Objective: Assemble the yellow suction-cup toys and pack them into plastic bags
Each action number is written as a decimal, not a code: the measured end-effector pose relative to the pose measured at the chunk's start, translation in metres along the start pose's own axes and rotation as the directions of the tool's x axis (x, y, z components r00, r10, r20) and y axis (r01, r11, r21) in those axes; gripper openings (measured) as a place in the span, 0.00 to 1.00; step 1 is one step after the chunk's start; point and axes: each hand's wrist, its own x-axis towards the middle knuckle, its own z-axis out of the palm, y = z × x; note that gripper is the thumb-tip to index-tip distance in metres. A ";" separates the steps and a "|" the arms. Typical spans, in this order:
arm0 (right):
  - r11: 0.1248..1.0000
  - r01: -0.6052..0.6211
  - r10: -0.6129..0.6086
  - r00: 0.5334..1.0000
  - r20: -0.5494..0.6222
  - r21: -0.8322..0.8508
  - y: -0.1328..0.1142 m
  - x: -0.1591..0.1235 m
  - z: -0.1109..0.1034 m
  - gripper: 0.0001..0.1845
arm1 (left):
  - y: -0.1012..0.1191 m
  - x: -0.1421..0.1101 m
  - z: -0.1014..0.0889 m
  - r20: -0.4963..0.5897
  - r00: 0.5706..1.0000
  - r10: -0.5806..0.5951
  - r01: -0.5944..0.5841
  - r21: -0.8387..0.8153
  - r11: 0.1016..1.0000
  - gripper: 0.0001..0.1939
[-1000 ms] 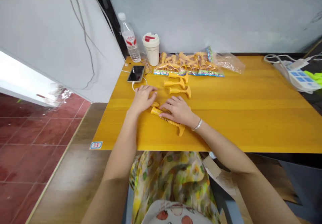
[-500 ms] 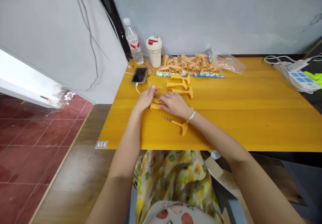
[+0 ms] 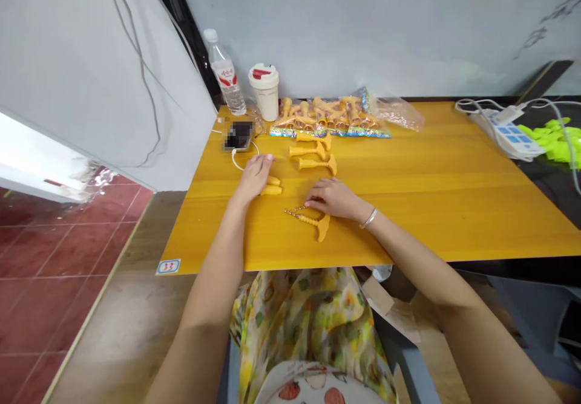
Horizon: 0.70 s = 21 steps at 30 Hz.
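Observation:
My left hand [image 3: 255, 176] lies at the left with its fingers stretched forward. Beside its palm are two yellow tubular sleeves [image 3: 272, 190], partly hidden by the hand. My right hand [image 3: 334, 198] is closed around a tool whose spiral metal bit [image 3: 300, 208] pokes out past the fingertips; the hand covers its handle. Just in front of that hand, nearer to me, a yellow T-handled tool [image 3: 321, 227] with a ribbed shaft and spiral metal bit lies on the table. Farther back, three similar yellow T-handled pieces [image 3: 318, 163] lie in a row, their shafts pointing left.
Clear bags [image 3: 333, 117] of yellow pieces line the back of the wooden table [image 3: 431, 192]. A cup [image 3: 267, 95], a water bottle [image 3: 229, 83] and a phone [image 3: 239, 136] with a white cable stand or lie back left. A power strip [image 3: 515, 135] sits at the right.
My right hand has moved away from my left hand, toward me and right, with a spiral-bit tool now showing in it. The two sleeves beside my left hand are more exposed. The view has shifted slightly.

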 end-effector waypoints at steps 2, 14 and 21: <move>1.000 -0.006 0.006 1.000 -0.026 0.009 0.000 0.003 -0.003 0.13 | -0.001 0.000 0.001 -0.049 0.998 0.034 -0.035 -0.018 0.999 0.35; 0.823 -0.567 0.547 0.793 -0.268 0.001 0.065 0.017 -0.001 0.21 | 0.003 0.001 0.000 -0.208 0.959 0.192 -0.196 -0.001 0.981 0.30; 0.804 -0.588 0.566 0.802 -0.191 -0.089 0.055 0.014 0.000 0.21 | 0.020 -0.007 -0.002 -0.154 0.942 0.299 -0.295 0.046 0.954 0.27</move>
